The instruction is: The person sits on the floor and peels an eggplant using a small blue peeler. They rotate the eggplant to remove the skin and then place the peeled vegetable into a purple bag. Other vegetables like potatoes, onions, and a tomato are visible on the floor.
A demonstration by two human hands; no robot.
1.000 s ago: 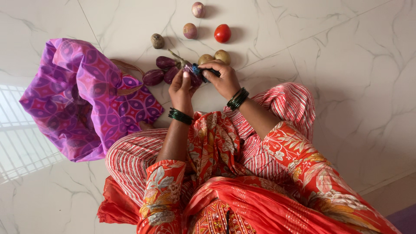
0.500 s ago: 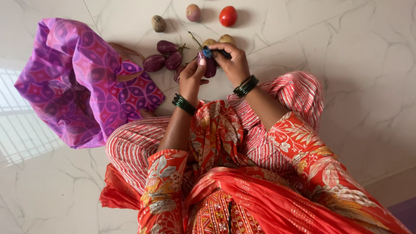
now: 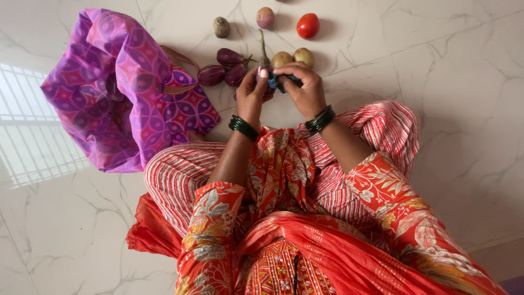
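Two hands meet above the white marble floor (image 3: 436,82): the left hand (image 3: 252,94) grips a small purple eggplant with a long green stem (image 3: 264,57), and the right hand (image 3: 305,87) is clenched on a blue-handled tool (image 3: 274,82) pressed to it. Just beyond lie three more purple eggplants (image 3: 226,66) and two tan potatoes (image 3: 293,57). A crumpled purple patterned cloth bag (image 3: 114,87) lies to the left, its contents hidden. Farthest are two round onions (image 3: 243,22) and a red tomato (image 3: 308,25).
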